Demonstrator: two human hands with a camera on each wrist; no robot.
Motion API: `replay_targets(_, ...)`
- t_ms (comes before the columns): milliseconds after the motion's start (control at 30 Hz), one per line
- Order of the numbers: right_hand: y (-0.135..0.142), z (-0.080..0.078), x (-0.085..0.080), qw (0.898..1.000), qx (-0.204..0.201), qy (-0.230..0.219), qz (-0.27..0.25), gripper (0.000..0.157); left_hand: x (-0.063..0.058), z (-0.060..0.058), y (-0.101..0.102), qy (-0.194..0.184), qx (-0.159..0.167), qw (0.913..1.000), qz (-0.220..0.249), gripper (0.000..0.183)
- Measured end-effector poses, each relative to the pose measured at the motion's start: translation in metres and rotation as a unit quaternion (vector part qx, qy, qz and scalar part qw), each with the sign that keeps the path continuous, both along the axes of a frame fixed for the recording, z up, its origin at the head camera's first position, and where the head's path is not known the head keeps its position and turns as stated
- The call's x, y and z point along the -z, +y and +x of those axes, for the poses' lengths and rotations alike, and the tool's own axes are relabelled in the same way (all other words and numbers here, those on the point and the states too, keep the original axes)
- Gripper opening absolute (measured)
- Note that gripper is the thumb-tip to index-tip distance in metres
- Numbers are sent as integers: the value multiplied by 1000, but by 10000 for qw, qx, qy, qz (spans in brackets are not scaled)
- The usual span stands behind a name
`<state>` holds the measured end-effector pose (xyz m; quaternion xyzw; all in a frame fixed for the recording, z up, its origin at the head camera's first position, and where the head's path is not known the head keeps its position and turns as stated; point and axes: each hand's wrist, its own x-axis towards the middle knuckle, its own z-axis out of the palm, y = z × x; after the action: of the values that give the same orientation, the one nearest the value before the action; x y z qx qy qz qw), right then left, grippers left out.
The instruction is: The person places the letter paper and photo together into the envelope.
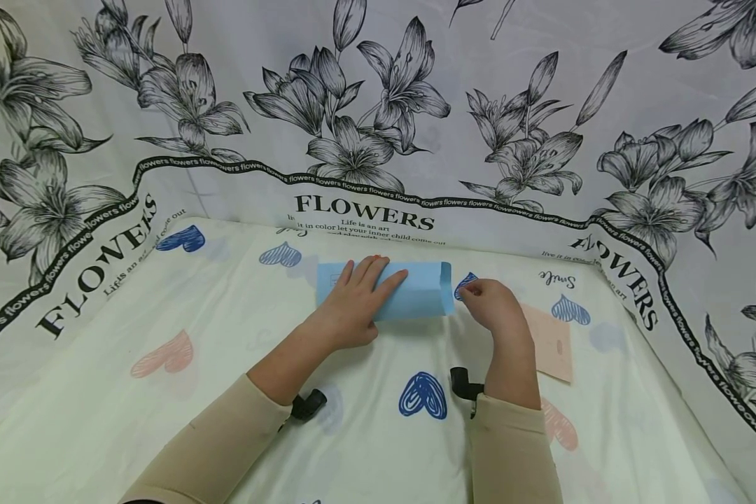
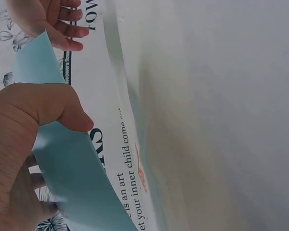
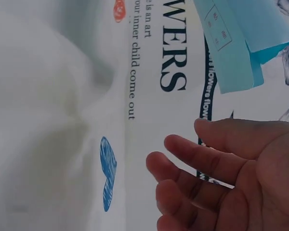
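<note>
My left hand (image 1: 349, 304) holds a light blue envelope (image 1: 416, 290), fingers spread across its face and thumb at the near edge. In the left wrist view, the thumb bends over the blue envelope (image 2: 82, 178), with the other fingers partly hidden behind it. A narrow folded end of the envelope points right, towards my right hand (image 1: 494, 304). Seen from the right wrist, the envelope (image 3: 238, 57) bears a small red printed box. Nothing lies between the loosely bent fingers of the right hand (image 3: 221, 178), just apart from the envelope's end.
A pale pink envelope (image 1: 553, 346) lies on the right, partly covered by my right forearm. The cream cloth (image 1: 227, 392) beneath is printed with hearts. A white flower-printed curtain (image 1: 227, 189) rises behind and along both sides.
</note>
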<state>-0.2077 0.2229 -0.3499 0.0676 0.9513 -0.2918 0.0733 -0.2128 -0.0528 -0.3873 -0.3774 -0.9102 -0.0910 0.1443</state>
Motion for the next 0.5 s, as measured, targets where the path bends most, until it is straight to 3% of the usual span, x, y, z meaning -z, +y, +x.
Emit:
replay_targets(300, 11, 0, 5, 9994, -169, -248, 187, 48, -1, 1, 0, -51, -10, 10000, -29, 98)
replay_targets(500, 17, 2, 8, 9990, -25, -414, 148, 50, -2, 2, 0, -203, -33, 9998, -66, 98)
